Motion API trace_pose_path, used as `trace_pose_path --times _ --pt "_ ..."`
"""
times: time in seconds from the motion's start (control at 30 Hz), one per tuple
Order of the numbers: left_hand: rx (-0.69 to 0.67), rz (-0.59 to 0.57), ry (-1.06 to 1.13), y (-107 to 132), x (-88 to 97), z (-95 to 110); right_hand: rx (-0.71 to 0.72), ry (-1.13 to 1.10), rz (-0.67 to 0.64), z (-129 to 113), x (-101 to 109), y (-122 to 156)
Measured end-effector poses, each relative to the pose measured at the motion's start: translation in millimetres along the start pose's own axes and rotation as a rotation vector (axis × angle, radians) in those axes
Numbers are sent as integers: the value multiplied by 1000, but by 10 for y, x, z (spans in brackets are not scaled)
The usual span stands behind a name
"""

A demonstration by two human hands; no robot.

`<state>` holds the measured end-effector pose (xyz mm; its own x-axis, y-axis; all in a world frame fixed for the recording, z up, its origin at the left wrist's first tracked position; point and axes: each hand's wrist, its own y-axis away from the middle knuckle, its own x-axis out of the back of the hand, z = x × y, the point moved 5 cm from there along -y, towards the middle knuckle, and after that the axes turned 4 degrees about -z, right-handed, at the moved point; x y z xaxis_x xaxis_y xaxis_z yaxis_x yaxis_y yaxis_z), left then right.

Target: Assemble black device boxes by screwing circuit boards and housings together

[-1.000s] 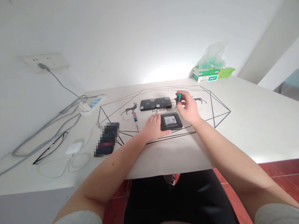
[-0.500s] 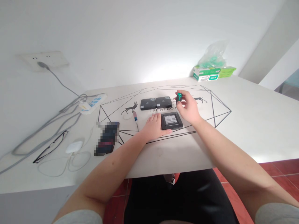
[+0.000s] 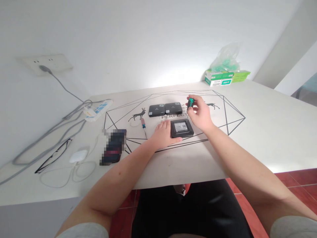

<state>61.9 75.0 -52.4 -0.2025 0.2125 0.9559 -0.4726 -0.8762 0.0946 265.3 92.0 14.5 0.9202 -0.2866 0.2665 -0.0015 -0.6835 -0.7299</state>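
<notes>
A square black box (image 3: 174,131) lies on the table with a white-labelled panel facing up. My left hand (image 3: 162,135) steadies it by the near left corner: the fingers stretch along its left side and the thumb lies along its front edge. In my right hand (image 3: 200,114) is a screwdriver with a black and green handle (image 3: 190,102), gripped between thumb and fingers. Its thin shaft points down to the box's far right corner; the tip is too small to make out. A second screwdriver (image 3: 143,124), with a red and blue handle, lies left of my left hand.
Two black boxes (image 3: 157,110) sit side by side behind the labelled one. To the left are a blurred-out phone (image 3: 113,147), glasses (image 3: 53,157), a white charger (image 3: 78,156) and a power strip (image 3: 99,110) with cables. Green and white cartons (image 3: 219,76) stand at the back right.
The screwdriver handle has turned and tilted slightly to the right in my right hand. My left hand and the box stay where they were.
</notes>
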Motion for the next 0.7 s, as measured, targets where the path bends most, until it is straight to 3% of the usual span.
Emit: trace_pose_path --times 0.7 --pt "-12 4 -15 -16 -19 -8 18 38 -23 -5 -12 10"
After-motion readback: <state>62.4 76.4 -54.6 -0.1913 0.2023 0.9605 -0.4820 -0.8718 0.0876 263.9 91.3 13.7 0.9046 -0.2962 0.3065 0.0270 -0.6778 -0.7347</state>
